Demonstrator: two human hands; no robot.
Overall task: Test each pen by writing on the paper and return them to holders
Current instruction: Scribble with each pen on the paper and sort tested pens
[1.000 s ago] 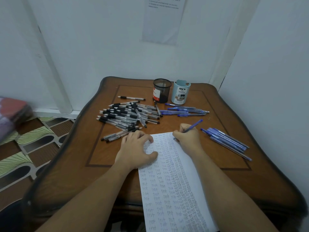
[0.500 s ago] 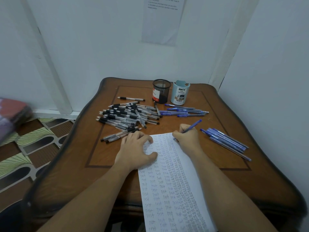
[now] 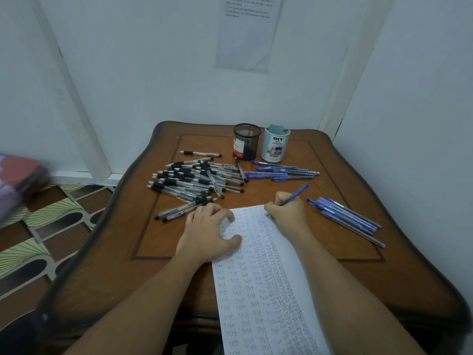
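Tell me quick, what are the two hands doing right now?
Left hand: open, fingers resting on the paper, holding nothing.
Right hand: closed around a blue pen, its tip at the paper.

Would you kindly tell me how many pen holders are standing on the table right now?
2. The black mesh holder stands near the far edge of the table; the pale blue holder stands just right of it. No other seems hidden.

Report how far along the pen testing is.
Done: rows of "test" cover the paper. In hand: the right hand grips a blue pen on it; the left hand rests on the sheet. Left: no pens show in the black holder or blue holder; black pens and blue pens lie loose.
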